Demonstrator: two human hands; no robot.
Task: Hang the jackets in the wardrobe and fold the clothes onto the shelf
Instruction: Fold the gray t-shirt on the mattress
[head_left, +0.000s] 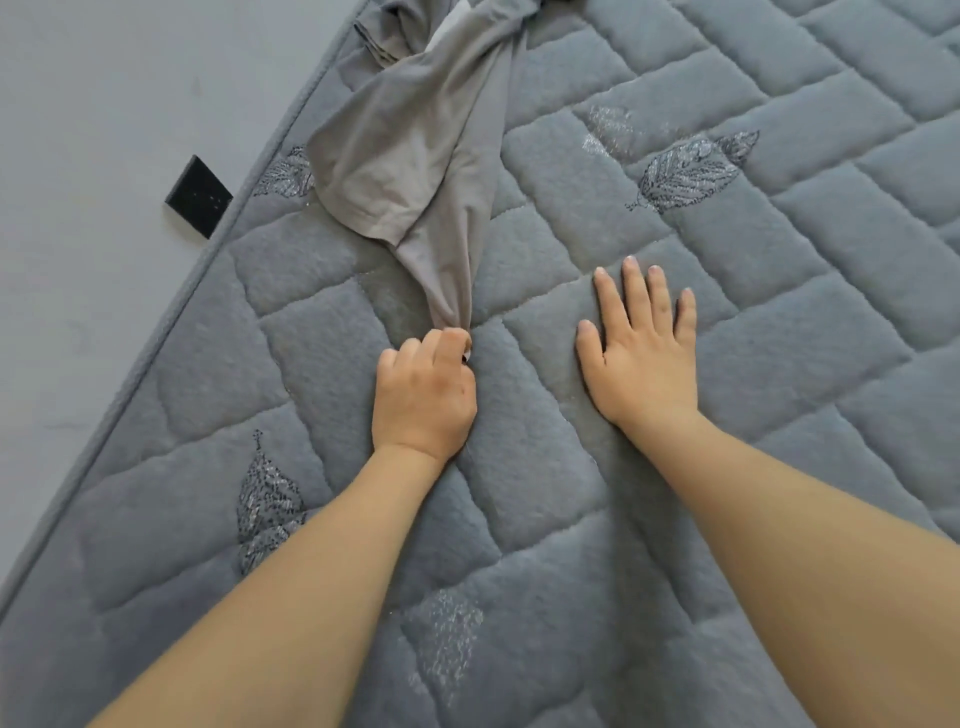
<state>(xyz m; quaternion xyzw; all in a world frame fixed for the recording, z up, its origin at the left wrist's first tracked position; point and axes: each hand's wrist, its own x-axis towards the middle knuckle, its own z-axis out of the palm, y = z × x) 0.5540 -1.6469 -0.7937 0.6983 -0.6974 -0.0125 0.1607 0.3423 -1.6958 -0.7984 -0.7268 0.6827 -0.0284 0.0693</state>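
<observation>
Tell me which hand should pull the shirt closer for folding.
Left. The left hand already pinches the grey shirt by its bunched end; the right hand lies flat on the quilt, holding nothing.

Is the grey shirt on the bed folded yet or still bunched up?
Bunched up, not folded. The grey shirt lies crumpled on the quilted mattress, one end drawn into a narrow twist that the left hand grips.

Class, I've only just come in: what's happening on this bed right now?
A person is pulling a grey T-shirt across the quilted bed cover. The left hand pinches a bunched corner of the shirt in its grip, while the right hand lies flat and open on the cover beside it. The shirt is still crumpled, not yet folded.
</observation>
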